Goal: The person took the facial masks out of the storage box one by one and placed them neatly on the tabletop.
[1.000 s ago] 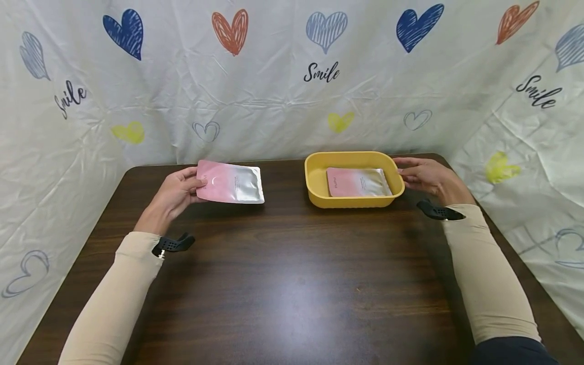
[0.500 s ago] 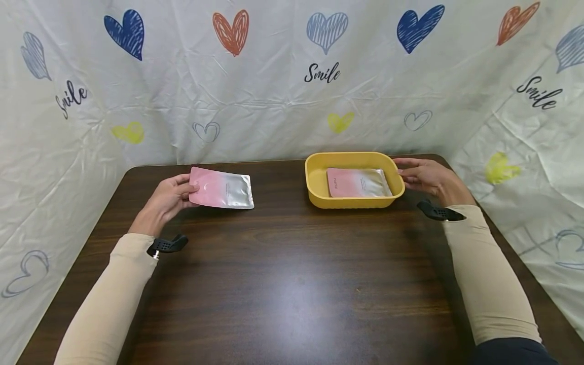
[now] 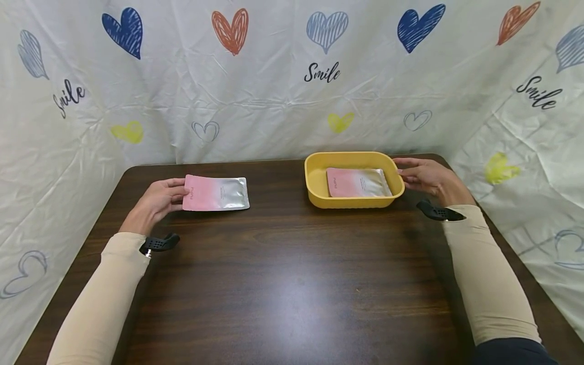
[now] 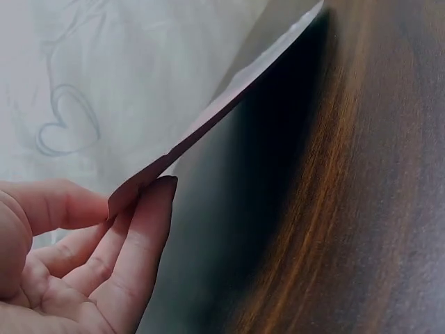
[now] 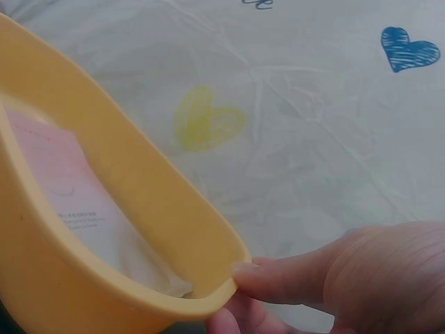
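A flat foil packet (image 3: 216, 193), pink fading to silver, is pinched at its pink end by my left hand (image 3: 157, 200). The left wrist view shows the packet edge-on (image 4: 208, 118), with the thumb on one face and the fingers against the other. Farther right stands a yellow plastic basin (image 3: 353, 203), holding a similar pink-and-silver packet (image 3: 359, 182) lying flat. My right hand (image 3: 426, 178) grips the basin's right end; in the right wrist view its thumb (image 5: 278, 280) sits at the rim, with fingertips below on the outer wall.
The dark wooden table (image 3: 283, 274) reaches back to a white curtain (image 3: 274, 86) printed with hearts and "Smile" lettering. The curtain also hangs along both sides. Black straps (image 3: 159, 243) are at both wrists.
My left hand has moved left and slightly down toward the table with the packet, which has levelled out. The right hand and the basin have stayed in place.
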`<action>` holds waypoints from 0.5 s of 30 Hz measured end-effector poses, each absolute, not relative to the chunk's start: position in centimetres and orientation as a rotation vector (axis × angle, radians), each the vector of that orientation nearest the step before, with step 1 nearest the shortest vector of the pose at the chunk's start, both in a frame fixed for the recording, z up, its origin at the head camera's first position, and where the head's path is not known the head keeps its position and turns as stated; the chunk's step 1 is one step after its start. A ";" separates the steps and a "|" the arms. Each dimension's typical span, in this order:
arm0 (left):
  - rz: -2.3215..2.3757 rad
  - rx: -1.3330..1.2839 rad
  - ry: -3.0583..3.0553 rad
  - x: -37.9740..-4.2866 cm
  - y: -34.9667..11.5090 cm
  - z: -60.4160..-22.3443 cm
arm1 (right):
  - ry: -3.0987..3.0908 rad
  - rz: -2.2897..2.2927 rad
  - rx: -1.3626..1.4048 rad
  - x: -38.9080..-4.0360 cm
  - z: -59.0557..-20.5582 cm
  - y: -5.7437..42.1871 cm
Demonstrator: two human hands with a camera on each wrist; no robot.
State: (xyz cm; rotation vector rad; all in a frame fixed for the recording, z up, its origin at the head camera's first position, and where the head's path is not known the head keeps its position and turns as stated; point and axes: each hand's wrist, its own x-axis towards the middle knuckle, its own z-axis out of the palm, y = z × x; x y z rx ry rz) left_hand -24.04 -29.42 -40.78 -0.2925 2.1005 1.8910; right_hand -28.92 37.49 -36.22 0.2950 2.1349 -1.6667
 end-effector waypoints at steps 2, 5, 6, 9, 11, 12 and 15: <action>1.861 -0.310 2.133 -24.1 -29.4 -40.8 | 2.128 -1.677 0.297 -28.9 -36.2 37.6; 1.831 -0.337 2.157 -24.1 -29.4 -40.8 | 2.125 -1.681 0.297 -28.9 -36.2 37.6; 1.823 -0.345 2.164 -24.2 -29.3 -40.8 | 2.123 -1.683 0.298 -28.9 -36.2 37.6; 1.772 -0.355 2.222 -24.2 -29.3 -40.8 | 2.128 -1.675 0.296 -28.9 -36.2 37.6; 1.716 -0.346 2.283 -24.2 -29.2 -40.8 | 2.131 -1.671 0.296 -28.9 -36.2 37.5; 1.683 -0.340 2.315 -24.2 -29.2 -40.7 | 2.135 -1.668 0.295 -29.0 -36.2 37.5; 1.599 -0.328 2.395 -24.3 -29.2 -40.6 | 2.139 -1.665 0.295 -29.0 -36.3 37.6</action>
